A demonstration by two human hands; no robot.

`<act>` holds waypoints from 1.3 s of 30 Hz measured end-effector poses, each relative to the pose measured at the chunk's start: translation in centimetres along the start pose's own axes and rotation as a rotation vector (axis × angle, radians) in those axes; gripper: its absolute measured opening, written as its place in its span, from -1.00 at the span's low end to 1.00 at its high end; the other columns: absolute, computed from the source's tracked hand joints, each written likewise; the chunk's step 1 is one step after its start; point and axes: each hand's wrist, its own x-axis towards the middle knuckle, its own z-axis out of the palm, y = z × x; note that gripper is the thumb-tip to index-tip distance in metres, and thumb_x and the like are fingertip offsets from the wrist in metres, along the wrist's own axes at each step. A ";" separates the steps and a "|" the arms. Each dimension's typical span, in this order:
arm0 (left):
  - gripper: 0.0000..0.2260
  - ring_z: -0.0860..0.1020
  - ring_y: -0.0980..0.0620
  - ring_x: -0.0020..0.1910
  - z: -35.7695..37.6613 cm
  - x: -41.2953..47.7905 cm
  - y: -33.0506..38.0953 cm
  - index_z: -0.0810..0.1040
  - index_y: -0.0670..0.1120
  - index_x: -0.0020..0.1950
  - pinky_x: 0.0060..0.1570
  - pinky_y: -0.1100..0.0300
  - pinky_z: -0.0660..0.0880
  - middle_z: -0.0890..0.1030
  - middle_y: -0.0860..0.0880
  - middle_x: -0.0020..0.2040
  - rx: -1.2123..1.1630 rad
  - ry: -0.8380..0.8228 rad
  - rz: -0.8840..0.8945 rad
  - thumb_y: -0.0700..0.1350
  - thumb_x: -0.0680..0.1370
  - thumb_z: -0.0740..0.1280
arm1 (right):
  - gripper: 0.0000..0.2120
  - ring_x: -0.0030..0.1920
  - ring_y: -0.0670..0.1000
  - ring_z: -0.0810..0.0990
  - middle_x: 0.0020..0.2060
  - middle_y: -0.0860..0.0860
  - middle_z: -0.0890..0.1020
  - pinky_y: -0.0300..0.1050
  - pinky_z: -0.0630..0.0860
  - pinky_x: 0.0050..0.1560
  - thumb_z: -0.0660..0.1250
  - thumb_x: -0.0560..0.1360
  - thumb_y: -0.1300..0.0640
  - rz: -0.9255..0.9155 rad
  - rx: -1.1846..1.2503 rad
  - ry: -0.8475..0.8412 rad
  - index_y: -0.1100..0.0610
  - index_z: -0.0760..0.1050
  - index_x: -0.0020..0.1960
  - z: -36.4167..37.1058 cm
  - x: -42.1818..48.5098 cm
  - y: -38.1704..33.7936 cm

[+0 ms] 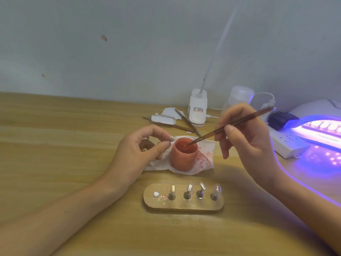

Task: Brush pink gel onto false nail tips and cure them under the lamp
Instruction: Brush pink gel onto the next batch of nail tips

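Wooden bench (55, 145), gel pot (182, 156) near its middle. I am loading gel: right hand (247, 141) pinches the brush (239, 122), bristles in the pot; left hand (136, 152) pinches a nail tip (172, 138) beside it. Next, I think, a thin stroke.

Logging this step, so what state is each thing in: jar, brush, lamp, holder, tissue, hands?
Brush: tilted, gripped by the right hand.
Gel jar: open, brush tip dipped inside.
Left hand: pinches one nail tip beside the jar.
Curing lamp: lit, glowing purple.
Wooden holder: four tips standing, leftmost spot has none.
Tissue: under the jar, stained pink.
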 end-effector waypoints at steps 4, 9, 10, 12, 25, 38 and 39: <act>-0.90 0.53 0.12 -0.36 -0.1 -0.1 0.0 0.64 0.06 -0.15 -0.39 0.31 0.45 0.59 0.10 -0.34 0.017 -0.019 -0.017 -0.15 0.47 0.48 | -0.88 -0.43 0.01 0.51 -0.36 0.05 0.57 -0.18 0.46 -0.49 0.23 0.54 0.17 0.154 0.160 0.169 0.02 0.49 -0.12 -0.2 -0.5 0.8; -0.89 0.55 0.07 -0.35 0.0 0.0 0.2 0.64 0.03 -0.14 -0.32 0.21 0.51 0.66 0.05 -0.16 0.037 -0.037 -0.019 -0.18 0.45 0.49 | -0.77 -0.46 -0.07 0.48 -0.42 0.01 0.56 -0.29 0.40 -0.52 0.25 0.61 0.18 0.430 0.387 0.317 0.00 0.49 -0.21 0.3 -0.7 1.8; -0.90 0.54 0.07 -0.35 0.0 0.0 0.2 0.64 0.01 -0.14 -0.31 0.19 0.51 0.66 0.05 -0.16 0.040 -0.035 -0.021 -0.18 0.45 0.50 | -0.80 -0.47 -0.09 0.47 -0.43 0.00 0.55 -0.30 0.38 -0.53 0.25 0.60 0.17 0.467 0.423 0.326 0.03 0.46 -0.20 0.3 -0.7 1.8; -0.91 0.54 0.08 -0.37 0.0 -0.1 0.2 0.63 -0.02 -0.15 -0.34 0.22 0.50 0.66 0.06 -0.19 0.048 -0.030 -0.026 -0.18 0.45 0.50 | -0.86 -0.49 -0.11 0.44 -0.45 -0.01 0.54 -0.33 0.36 -0.54 0.27 0.57 0.14 0.514 0.475 0.328 0.06 0.41 -0.18 0.4 -0.6 1.8; -0.90 0.49 0.11 -0.41 0.0 -0.1 0.3 0.62 -0.04 -0.20 -0.38 0.25 0.48 0.61 0.07 -0.27 0.048 -0.035 -0.028 -0.19 0.44 0.50 | -0.87 -0.46 -0.08 0.48 -0.40 0.05 0.57 -0.29 0.43 -0.47 0.30 0.52 0.10 0.455 0.513 0.187 0.06 0.41 -0.19 0.7 -0.5 2.1; -0.87 0.42 0.08 -0.42 0.0 -0.1 0.3 0.61 -0.06 -0.22 -0.44 0.32 0.38 0.59 0.07 -0.29 0.037 -0.030 -0.031 -0.24 0.46 0.49 | -0.85 -0.41 -0.01 0.56 -0.38 0.09 0.60 -0.24 0.51 -0.42 0.30 0.54 0.12 0.377 0.403 0.155 0.03 0.47 -0.21 0.9 -0.7 1.9; -0.86 0.42 0.09 -0.42 0.0 -0.1 0.3 0.61 -0.05 -0.23 -0.44 0.32 0.38 0.59 0.07 -0.29 0.040 -0.031 -0.031 -0.24 0.46 0.49 | -0.84 -0.40 -0.02 0.56 -0.39 0.08 0.60 -0.24 0.51 -0.41 0.32 0.55 0.13 0.377 0.389 0.166 0.04 0.46 -0.20 0.9 -0.8 1.9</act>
